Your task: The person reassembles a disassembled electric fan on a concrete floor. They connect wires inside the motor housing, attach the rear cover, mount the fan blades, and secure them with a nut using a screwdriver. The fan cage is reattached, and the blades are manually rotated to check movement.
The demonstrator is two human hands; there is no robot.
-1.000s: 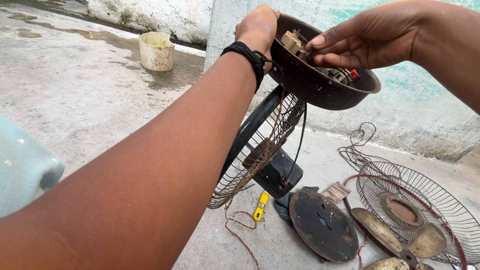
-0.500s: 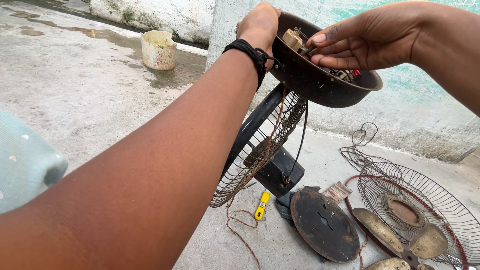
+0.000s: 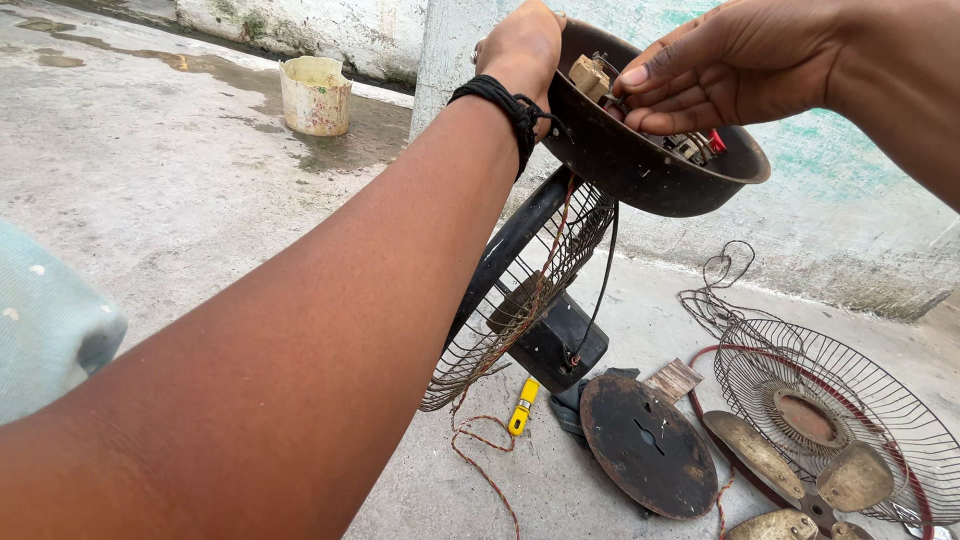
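Head view, top centre of the frame: the left hand [image 3: 522,42] grips the rim of an upturned dark fan base [image 3: 640,165], holding it aloft, while the right hand [image 3: 722,62] pinches the small switch parts [image 3: 690,146] inside. Below hang a rusty wire guard [image 3: 520,300] and motor housing [image 3: 555,340]; a round cover plate [image 3: 645,445] lies lower right.

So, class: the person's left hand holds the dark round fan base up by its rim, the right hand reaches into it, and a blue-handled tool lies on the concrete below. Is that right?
Not quite. The head view shows the tool on the concrete has a yellow handle, not blue. The rest stands: the left hand holds the dark round fan base up by its rim, and the right hand reaches into it.
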